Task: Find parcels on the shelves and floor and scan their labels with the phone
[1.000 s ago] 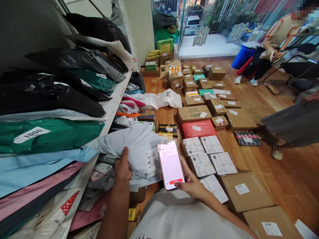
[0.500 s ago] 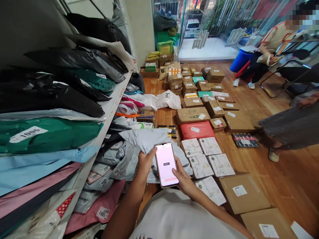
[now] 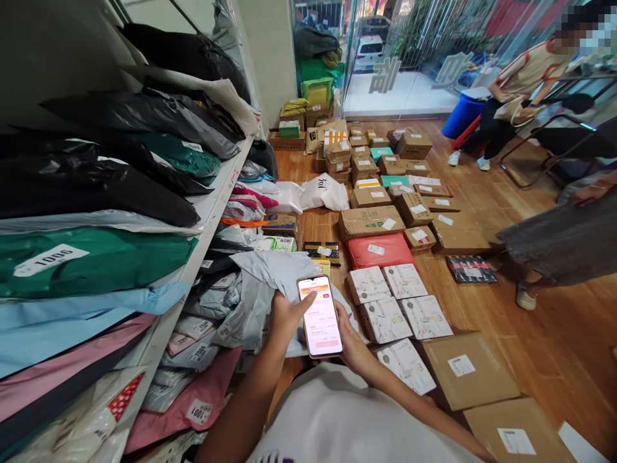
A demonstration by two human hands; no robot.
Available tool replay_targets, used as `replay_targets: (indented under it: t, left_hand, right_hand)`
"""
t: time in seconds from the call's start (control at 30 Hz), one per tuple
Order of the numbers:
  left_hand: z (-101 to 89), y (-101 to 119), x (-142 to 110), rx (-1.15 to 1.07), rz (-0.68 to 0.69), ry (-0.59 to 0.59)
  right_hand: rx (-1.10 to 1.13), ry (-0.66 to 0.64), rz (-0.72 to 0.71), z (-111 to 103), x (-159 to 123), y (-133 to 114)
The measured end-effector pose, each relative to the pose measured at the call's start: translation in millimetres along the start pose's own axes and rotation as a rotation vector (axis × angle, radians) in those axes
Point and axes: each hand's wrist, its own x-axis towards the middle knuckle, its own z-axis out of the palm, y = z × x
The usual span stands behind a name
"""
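Observation:
A smartphone [image 3: 321, 317] with a lit pinkish screen is held in front of me over the floor. My right hand [image 3: 354, 344] grips it from below and on its right edge. My left hand [image 3: 285, 315] rests on the phone's left edge, its thumb stretched across the top of the screen. Just behind the phone a grey mailing bag [image 3: 270, 283] lies slumped against the lower shelf of parcels.
A white shelf [image 3: 212, 212] on the left is stacked with plastic mailers. Cardboard boxes [image 3: 470, 370] and white printed packets [image 3: 385, 318] cover the wooden floor. One person sits on a chair [image 3: 544, 138] at the far right; another stands nearer [image 3: 563, 241].
My left hand let go of the grey mailing bag, which dropped against the lower shelf, and came onto the phone. The phone moved lower and its screen changed to a new page.

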Motion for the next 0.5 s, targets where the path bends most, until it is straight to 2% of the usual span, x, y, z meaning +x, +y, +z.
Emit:
replay_targets:
  t: [0.1,0.3,0.5]
  left_hand:
    - [5.8,3.6,-3.4,0.039,0.001,-0.018]
    - [10.4,0.6,-5.2,-0.018,-0.025,0.049]
    - [3.5,-6.3,-2.1,-0.178,-0.029,0.133]
  right_hand:
    - [-0.031,0.008,-0.014,-0.2,0.2,3.1]
    - [-0.104,0.03,-0.027,0.3,0.9,6.2]
    - [0.049,0.115,0.013,6.8,0.5,7.0]
